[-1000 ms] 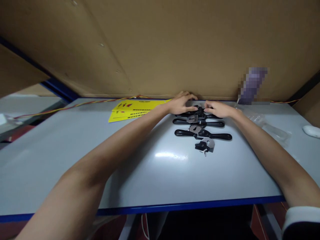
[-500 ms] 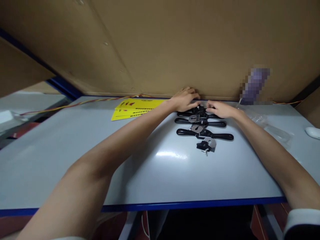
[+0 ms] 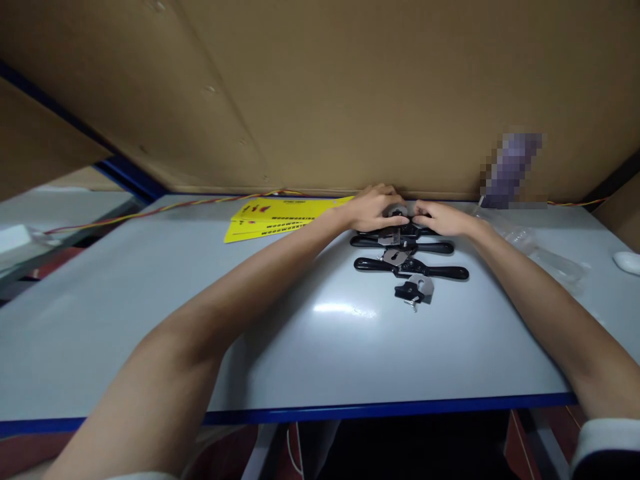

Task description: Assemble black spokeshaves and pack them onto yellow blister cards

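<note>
Both my arms reach to the far edge of a pale grey table (image 3: 150, 320). My left hand (image 3: 373, 207) and my right hand (image 3: 440, 218) meet over the farthest of several black two-handled tools, fingers curled and pinching a small round metal piece (image 3: 399, 211) between them. Two more black tools with metal blades lie nearer me: one (image 3: 405, 245) just below the hands, another (image 3: 413, 269) below that. A loose black clamp with a metal plate (image 3: 415, 290) lies closest to me.
Yellow printed sheets (image 3: 280, 217) lie to the left of the hands. A red-and-yellow twisted cable (image 3: 150, 210) runs along the back edge. Brown cardboard walls stand behind. Clear plastic bags (image 3: 545, 257) and a white object (image 3: 629, 261) lie at the right.
My left hand drew back from the cardboard wall and came down onto the farthest tool, closing towards my right hand. A round metal piece now shows between the fingertips.
</note>
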A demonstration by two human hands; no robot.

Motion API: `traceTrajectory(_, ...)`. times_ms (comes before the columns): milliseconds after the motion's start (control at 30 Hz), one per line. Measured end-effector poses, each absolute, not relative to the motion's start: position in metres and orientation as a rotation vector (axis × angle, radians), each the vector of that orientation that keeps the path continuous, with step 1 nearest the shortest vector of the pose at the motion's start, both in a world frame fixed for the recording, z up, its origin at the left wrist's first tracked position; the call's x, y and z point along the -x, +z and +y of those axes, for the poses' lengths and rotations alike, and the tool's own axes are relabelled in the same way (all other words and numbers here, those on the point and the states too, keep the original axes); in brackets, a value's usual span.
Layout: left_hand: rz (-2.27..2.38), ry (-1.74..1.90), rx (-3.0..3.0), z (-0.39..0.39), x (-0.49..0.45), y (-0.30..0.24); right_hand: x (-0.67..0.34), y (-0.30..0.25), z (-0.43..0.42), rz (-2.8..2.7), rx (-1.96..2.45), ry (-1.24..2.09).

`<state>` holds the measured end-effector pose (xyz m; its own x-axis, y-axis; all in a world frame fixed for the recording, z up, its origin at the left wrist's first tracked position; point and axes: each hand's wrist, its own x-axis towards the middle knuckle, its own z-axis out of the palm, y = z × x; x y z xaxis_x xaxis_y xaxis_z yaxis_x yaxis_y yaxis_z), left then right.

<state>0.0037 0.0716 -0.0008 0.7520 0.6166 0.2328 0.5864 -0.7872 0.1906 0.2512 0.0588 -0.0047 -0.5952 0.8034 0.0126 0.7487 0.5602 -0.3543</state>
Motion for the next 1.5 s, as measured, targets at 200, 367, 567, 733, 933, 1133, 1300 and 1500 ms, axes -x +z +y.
traceTrajectory(200,1.005,0.747,-2.605,0.045,-0.009,0.005,-0.253,-0.007,0.058,-2.585,1.369,0.444)
traceTrajectory(367,0.962,0.876,-2.4,0.033,0.001,0.004,-0.249,-0.003,0.055,-2.585,1.433,0.409)
traceTrajectory(567,0.967,0.675,-2.651,0.033,0.009,-0.005,-0.245,0.0,0.048,-2.588,1.453,0.325)
traceTrajectory(733,1.098,0.781,-2.742,0.02,0.009,-0.006,-0.248,0.012,0.034,-2.584,1.411,0.016)
traceTrajectory(933,1.192,0.882,-2.641,-0.02,0.027,-0.008,-0.249,0.024,0.001,-2.356,1.411,-0.093)
traceTrajectory(1133,1.129,0.974,-2.677,-0.042,0.03,-0.027,-0.254,0.012,-0.03,-2.286,1.424,0.077)
traceTrajectory(1300,0.981,1.076,-2.79,-0.032,0.018,-0.029,-0.243,0.012,-0.013,-2.363,1.356,0.119)
traceTrajectory(1500,0.902,0.922,-2.859,-0.029,0.015,-0.031,-0.214,0.012,0.028,-2.6,1.287,0.127)
